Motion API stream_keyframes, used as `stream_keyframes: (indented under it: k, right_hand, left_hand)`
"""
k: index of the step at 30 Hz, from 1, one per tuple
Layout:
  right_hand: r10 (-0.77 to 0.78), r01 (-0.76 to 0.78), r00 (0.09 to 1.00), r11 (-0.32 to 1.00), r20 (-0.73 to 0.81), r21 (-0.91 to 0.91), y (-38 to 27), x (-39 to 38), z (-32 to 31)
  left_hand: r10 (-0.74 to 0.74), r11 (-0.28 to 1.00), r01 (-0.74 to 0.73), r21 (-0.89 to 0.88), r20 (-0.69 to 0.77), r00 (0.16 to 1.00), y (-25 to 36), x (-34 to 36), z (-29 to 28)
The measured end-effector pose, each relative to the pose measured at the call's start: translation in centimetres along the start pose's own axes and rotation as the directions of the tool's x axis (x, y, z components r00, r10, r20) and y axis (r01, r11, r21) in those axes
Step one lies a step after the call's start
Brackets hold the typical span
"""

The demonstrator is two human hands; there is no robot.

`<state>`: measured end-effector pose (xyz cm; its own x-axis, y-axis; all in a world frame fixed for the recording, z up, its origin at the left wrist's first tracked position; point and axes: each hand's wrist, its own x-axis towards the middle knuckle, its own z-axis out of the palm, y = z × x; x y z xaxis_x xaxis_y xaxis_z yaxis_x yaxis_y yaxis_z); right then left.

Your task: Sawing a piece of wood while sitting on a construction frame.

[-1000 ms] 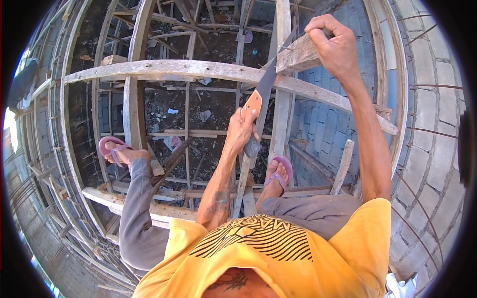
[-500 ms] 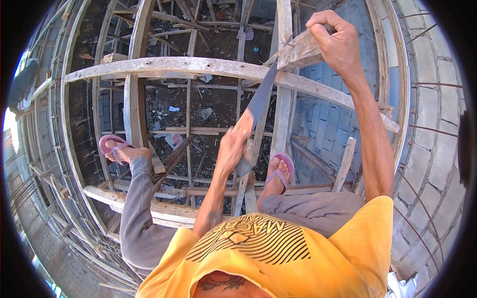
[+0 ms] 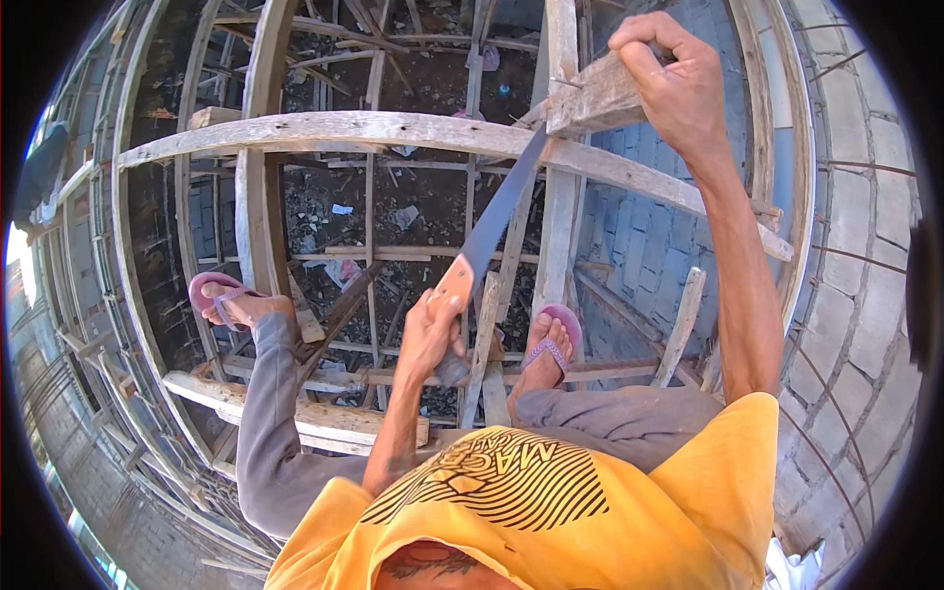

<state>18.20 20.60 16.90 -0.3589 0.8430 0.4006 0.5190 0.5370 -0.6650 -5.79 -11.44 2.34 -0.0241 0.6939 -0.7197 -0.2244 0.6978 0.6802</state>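
Note:
My left hand (image 3: pixel 430 332) grips the orange-brown handle of a handsaw (image 3: pixel 503 208). The saw's long grey blade slants up and to the right, and its tip end meets the near left end of a short wooden block (image 3: pixel 597 102). My right hand (image 3: pixel 674 84) is closed over the far right part of that block, holding it on the timbers. Beneath it, a long weathered beam (image 3: pixel 383 128) crosses from left to right, and an upright-running timber (image 3: pixel 559 216) passes under the same spot. A thin nail (image 3: pixel 564 83) sticks out near the block's end.
Timber framing spreads over a lower floor strewn with rubble. My sandalled feet rest on framing, the left by a post (image 3: pixel 261 216), the right by a leaning stick (image 3: pixel 482 344). At right stands a block wall (image 3: pixel 851 265) with protruding steel rods (image 3: pixel 865 167).
My left hand has drawn the saw back toward my body and slightly left, so more blade shows below the block. My right hand stays on the block.

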Motion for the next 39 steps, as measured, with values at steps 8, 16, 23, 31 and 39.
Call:
stream_keyframes:
  k: [8, 16, 23, 31, 39]
  right_hand:
    - [0.041, -0.044, 0.999, 0.995, 0.032, 0.093, -0.2, 0.6, 1.3]
    - [0.035, -0.038, 0.999, 0.996, 0.033, 0.084, -0.1, 0.1, -0.1]
    - [0.129, -0.133, 0.99, 0.987, 0.048, 0.094, -0.4, 0.4, 0.6]
    - [0.044, -0.045, 0.999, 0.99, 0.011, 0.137, -1.2, 1.1, 0.8]
    - [-0.056, 0.061, 0.997, 0.993, -0.056, 0.096, -0.2, 0.6, 1.1]
  left_hand:
    - [0.11, 0.988, -0.102, -0.117, 0.062, 0.992, 5.3, 8.8, 5.6]
    - [0.009, 1.0, -0.009, -0.013, 0.033, 0.999, 1.8, 2.8, 1.0]
    - [0.108, 0.991, -0.103, -0.084, 0.051, 0.993, 3.8, 6.8, 4.4]
    - [0.087, 0.996, -0.087, 0.015, -0.009, 0.996, 3.5, 4.4, 2.1]
    - [0.111, 0.984, -0.107, 0.145, -0.016, 0.994, 0.0, 2.3, 1.0]
